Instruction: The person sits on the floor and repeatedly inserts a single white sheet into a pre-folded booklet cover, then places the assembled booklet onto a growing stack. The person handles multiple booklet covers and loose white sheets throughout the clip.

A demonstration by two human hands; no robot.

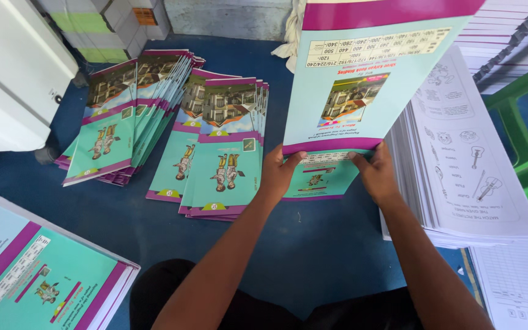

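Observation:
My left hand [280,174] and my right hand [374,174] both grip a large teal and purple printed cover sheet [362,79]. The hands hold it at a crease across its width. The upper part stands up toward the camera, and the lower part [319,183] lies flat on the blue floor [313,244]. My left thumb presses on the crease at the left, and my right fingers press on it at the right.
Two fanned piles of folded teal covers [129,116] [221,153] lie to the left. A stack of flat covers [38,275] sits at the lower left. A tall stack of white printed pages [465,165] is right of my hands, and a green stool [527,140] stands beyond it.

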